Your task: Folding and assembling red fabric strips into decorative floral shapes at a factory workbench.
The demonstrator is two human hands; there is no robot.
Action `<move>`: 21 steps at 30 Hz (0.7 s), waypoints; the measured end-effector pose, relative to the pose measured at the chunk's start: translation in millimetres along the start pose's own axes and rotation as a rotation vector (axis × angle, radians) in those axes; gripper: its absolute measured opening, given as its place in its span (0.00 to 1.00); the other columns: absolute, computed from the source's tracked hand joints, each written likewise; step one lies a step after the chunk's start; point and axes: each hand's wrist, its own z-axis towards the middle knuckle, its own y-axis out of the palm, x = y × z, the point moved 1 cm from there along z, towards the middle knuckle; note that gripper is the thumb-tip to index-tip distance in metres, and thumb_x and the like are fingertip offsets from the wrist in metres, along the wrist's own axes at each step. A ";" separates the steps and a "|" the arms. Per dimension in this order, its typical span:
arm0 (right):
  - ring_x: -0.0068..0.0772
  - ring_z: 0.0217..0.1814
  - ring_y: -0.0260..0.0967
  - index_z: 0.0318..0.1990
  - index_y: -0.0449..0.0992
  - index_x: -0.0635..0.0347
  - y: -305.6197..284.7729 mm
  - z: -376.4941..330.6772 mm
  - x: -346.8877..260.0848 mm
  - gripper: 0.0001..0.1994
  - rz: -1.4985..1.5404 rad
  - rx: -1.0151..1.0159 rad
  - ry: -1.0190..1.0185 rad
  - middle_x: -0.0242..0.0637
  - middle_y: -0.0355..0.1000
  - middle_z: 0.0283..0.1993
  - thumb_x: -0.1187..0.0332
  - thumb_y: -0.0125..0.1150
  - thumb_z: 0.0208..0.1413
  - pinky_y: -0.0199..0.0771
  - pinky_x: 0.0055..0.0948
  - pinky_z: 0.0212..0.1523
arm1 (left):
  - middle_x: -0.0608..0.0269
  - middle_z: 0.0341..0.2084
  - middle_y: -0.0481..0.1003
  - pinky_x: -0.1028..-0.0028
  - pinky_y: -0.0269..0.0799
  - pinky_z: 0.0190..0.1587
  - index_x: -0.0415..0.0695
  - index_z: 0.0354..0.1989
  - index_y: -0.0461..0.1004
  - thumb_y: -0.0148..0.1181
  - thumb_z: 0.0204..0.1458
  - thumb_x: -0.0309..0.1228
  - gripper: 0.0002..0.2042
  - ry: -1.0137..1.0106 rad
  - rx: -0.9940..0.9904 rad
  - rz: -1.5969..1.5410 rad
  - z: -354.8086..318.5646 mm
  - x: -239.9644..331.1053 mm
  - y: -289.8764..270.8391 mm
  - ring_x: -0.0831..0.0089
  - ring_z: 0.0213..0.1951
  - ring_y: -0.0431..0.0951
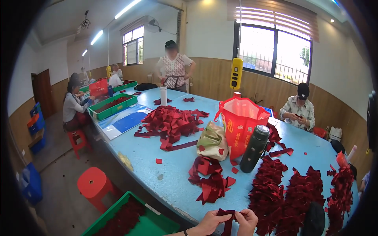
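At the near edge of the table my left hand (pixel 210 223) and my right hand (pixel 247 221) meet, each pinching a dark red ribbon (pixel 227 225). Part of the ribbon is folded between the fingertips, and one end hangs down. Just beyond my hands lies a small heap of red ribbon strips (pixel 210 179). To the right of my right hand are piled rows of folded dark red ribbon pieces (pixel 267 192). A green crate (pixel 157 220) holding more dark red pieces is left of my left hand.
On the blue table (pixel 157 177) stand a dark green thermos (pixel 255 149), a red bag (pixel 242 122), a beige-green bag (pixel 212 141) and a large ribbon pile (pixel 169 122). A red stool (pixel 93 183) is at left. Several people sit or stand around, one (pixel 300 108) handling a small dark piece.
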 end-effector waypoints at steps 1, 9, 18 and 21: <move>0.20 0.28 0.67 0.33 0.75 0.65 -2.0 -0.8 2.8 0.03 0.226 -0.007 0.189 0.31 0.73 0.28 0.76 0.63 0.52 0.66 0.20 0.29 | 0.65 0.32 0.78 0.79 0.73 0.37 0.40 0.37 0.78 0.62 0.51 0.27 0.06 -0.002 0.011 0.000 -1.6 -2.9 0.1 0.77 0.33 0.77; 0.18 0.30 0.69 0.35 0.75 0.65 -25.2 -9.6 7.9 0.04 0.195 -0.126 0.172 0.30 0.74 0.30 0.76 0.62 0.53 0.68 0.18 0.32 | 0.62 0.29 0.79 0.83 0.73 0.34 0.41 0.38 0.77 0.63 0.51 0.31 0.09 -0.032 0.030 0.136 -4.0 -16.3 -0.2 0.77 0.30 0.78; 0.16 0.31 0.68 0.37 0.76 0.65 -50.3 -16.0 6.4 0.07 0.046 -0.053 -0.031 0.29 0.73 0.29 0.79 0.65 0.49 0.67 0.16 0.33 | 0.63 0.37 0.77 0.79 0.70 0.45 0.36 0.43 0.75 0.61 0.53 0.26 0.11 -0.155 -0.060 0.148 11.8 -30.6 8.6 0.78 0.39 0.75; 0.15 0.31 0.67 0.36 0.76 0.64 -59.6 -15.1 13.6 0.07 0.029 -0.008 -0.252 0.27 0.72 0.29 0.80 0.65 0.49 0.67 0.16 0.32 | 0.63 0.40 0.76 0.78 0.68 0.47 0.36 0.46 0.73 0.59 0.55 0.26 0.11 -0.193 -0.129 0.157 14.0 -34.7 13.4 0.78 0.42 0.74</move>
